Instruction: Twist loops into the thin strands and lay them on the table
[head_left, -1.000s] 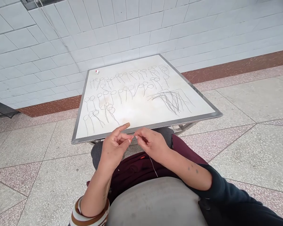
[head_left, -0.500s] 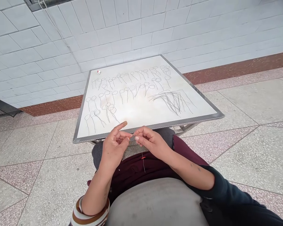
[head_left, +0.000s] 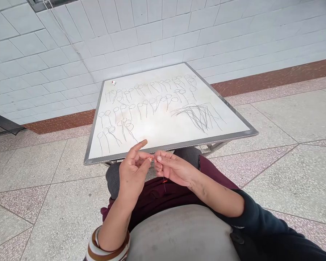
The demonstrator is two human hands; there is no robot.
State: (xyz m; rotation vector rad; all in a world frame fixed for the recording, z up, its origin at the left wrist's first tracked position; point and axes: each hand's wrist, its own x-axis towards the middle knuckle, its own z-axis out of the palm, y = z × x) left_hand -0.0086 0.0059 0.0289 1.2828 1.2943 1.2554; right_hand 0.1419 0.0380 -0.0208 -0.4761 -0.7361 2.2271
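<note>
Both of my hands meet just off the table's near edge, over my lap. My left hand [head_left: 133, 175] pinches thumb against a finger, with another finger stretched out, its tip covered in something tan. My right hand [head_left: 174, 166] is closed, thumb pressed on curled fingers, its tip almost touching the left pinch. A thin wire [head_left: 164, 186] hangs below the right hand in front of dark red cloth; a small red spot shows beside it. The part between the fingertips is tiny and mostly hidden. Looped wires [head_left: 139, 106] lie in rows on the white table [head_left: 157, 136].
A tangled bundle of straight wires [head_left: 199, 117] lies on the table's right side. A small white and red object [head_left: 113, 83] sits near the far left corner. Behind the table stands a white tiled wall [head_left: 152, 36]. A grey metal rim [head_left: 225, 136] edges the tabletop.
My right hand has turned, its fingers curling in further. The hanging wire has risen, with less of it showing below the hand. My left hand has barely shifted.
</note>
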